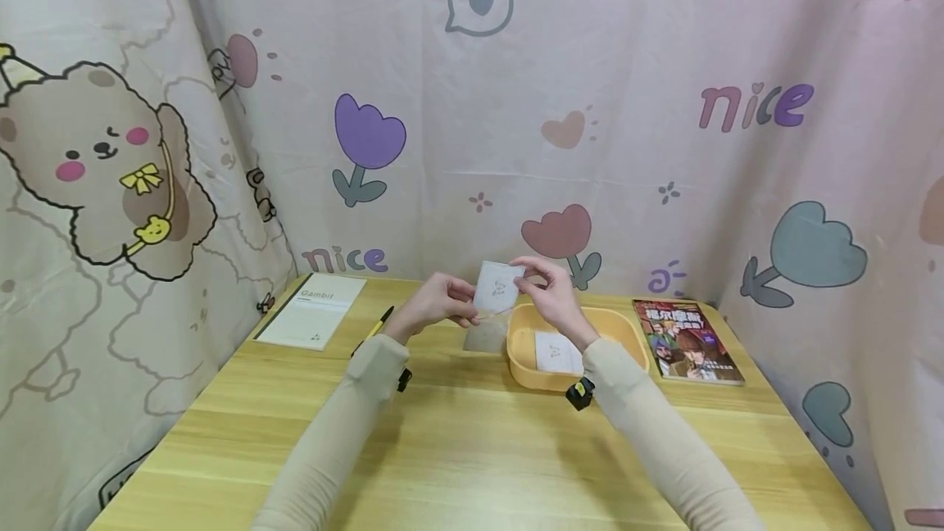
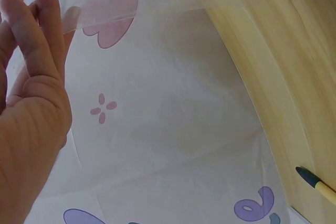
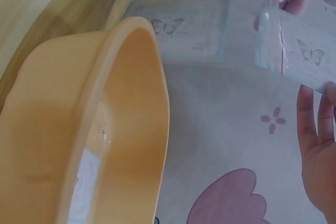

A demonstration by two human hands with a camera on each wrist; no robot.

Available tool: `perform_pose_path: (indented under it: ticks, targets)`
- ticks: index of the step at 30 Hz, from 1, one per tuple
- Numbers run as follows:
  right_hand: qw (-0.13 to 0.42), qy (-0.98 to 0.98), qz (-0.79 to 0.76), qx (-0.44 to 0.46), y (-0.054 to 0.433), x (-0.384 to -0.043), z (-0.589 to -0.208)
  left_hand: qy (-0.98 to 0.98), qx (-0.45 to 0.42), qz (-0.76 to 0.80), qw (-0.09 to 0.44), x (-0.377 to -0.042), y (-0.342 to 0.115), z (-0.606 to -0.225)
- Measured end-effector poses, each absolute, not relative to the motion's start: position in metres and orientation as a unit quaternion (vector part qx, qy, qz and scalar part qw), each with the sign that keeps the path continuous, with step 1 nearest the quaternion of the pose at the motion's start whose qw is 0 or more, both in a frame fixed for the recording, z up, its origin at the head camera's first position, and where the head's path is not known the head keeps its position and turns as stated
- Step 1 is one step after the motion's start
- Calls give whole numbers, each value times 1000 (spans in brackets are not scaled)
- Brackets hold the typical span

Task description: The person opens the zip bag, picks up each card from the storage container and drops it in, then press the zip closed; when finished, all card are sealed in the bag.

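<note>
A white card [image 1: 498,288] with a small butterfly drawing is held up between both hands above the table. In the right wrist view, a clear zip bag [image 3: 272,40] with a red seal line meets the card's near end; how far they overlap I cannot tell. My left hand [image 1: 445,301] pinches the bag near its seal. My right hand [image 1: 549,295] pinches the card's opposite edge between thumb and fingers. A grey-bordered sheet with a butterfly [image 3: 184,30] shows below the hands, with clear plastic beside it. Whether it joins the held bag is unclear.
A yellow-orange plastic basin [image 1: 522,365] stands under my right forearm, with a white card [image 1: 556,353] inside. To its right lies a comic-style book [image 1: 689,341]. On the left are a Gambit notebook [image 1: 313,314] and a yellow-black pen [image 1: 382,321]. A patterned curtain [image 1: 457,146] hangs behind.
</note>
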State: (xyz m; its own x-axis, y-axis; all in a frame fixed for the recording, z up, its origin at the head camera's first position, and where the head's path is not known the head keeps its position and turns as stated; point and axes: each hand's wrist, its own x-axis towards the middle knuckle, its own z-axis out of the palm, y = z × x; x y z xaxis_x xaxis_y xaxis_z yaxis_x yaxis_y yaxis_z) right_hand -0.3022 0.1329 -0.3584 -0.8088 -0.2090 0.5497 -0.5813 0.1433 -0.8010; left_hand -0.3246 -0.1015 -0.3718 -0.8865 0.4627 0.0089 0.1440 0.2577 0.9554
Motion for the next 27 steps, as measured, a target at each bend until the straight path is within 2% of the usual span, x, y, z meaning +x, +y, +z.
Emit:
perform_pose_path:
  ticks: [5,15,27]
  targets:
    - [134,-771,563,264,128,-297,-355,783,197,574,134,-324,-101,-370]
    - [126,-791,542,255,127,-298,-363,787,196,570,132,-324,-102,-370]
    - [145,-815,482,287,126,-294,-372,781,202,574,137,-324,-102,-372]
